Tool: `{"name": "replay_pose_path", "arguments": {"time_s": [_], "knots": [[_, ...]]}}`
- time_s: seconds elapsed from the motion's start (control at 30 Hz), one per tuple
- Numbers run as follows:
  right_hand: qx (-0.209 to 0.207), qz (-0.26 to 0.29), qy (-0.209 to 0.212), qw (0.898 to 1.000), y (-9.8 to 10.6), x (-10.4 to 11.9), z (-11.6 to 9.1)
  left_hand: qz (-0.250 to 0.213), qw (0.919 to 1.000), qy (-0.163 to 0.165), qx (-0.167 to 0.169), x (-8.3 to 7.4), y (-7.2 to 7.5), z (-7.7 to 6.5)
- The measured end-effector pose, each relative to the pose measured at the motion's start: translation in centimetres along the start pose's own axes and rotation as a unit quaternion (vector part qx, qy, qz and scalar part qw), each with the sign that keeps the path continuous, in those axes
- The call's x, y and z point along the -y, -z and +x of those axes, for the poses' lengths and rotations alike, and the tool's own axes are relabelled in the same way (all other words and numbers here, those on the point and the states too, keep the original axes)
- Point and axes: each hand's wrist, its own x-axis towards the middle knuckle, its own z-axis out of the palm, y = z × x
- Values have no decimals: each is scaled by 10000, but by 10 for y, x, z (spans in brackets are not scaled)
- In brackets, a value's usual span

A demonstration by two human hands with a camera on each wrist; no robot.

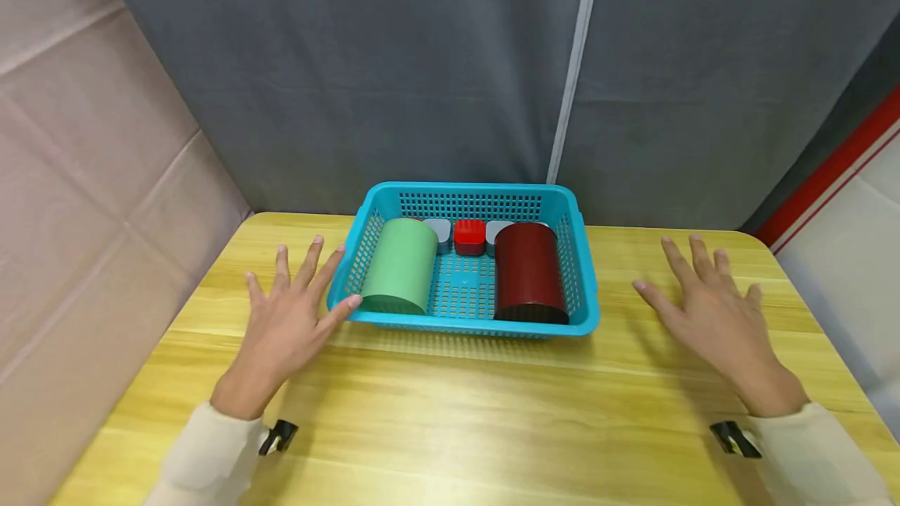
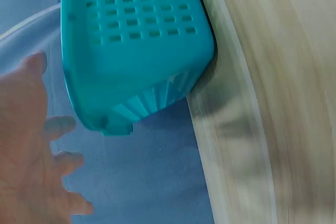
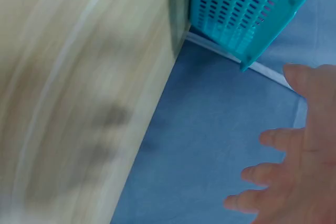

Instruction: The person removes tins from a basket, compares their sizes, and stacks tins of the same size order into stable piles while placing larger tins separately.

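A blue plastic basket (image 1: 464, 325) with a perforated wall stands toward the far side of the table. Inside it, a light green half-cylinder block (image 1: 401, 260) lies on the left and a dark red half-cylinder block (image 1: 529, 268) on the right. Between and behind them sit a small red block (image 1: 469, 236) and grey rounded blocks (image 1: 498, 231). My left hand (image 1: 284, 326), fingers spread, hovers beside the basket's left end, its thumb overlapping the near-left rim in the head view. Off the basket's right side, my right hand (image 1: 724, 318) is spread above the table and holds nothing.
The wooden table (image 1: 450, 412) has rounded far corners. A grey curtain (image 1: 394, 76) with a pale vertical strip hangs right behind it. Pale cloth (image 1: 91, 178) covers the left side, and a white panel with a red edge (image 1: 837, 170) stands at the right.
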Motion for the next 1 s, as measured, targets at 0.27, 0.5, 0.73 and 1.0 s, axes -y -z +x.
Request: {"name": "replay_pose_path", "arguments": {"time_s": [0.27,0.5,0.73,1.0], "knots": [[-203,184,234,9994,8,24,2,124,9955,-461,-813,-17,-7,-9],[-257,231,508,9981,17,50,5,100,9755,-1331,-1751,-37,-18,-20],[163,518,646,9964,21,80,14,122,9622,-1797,-2042,-55,-29,-26],[235,475,1031,9933,15,110,23,164,9543,-2044,-2174,-67,-41,-27]]}}
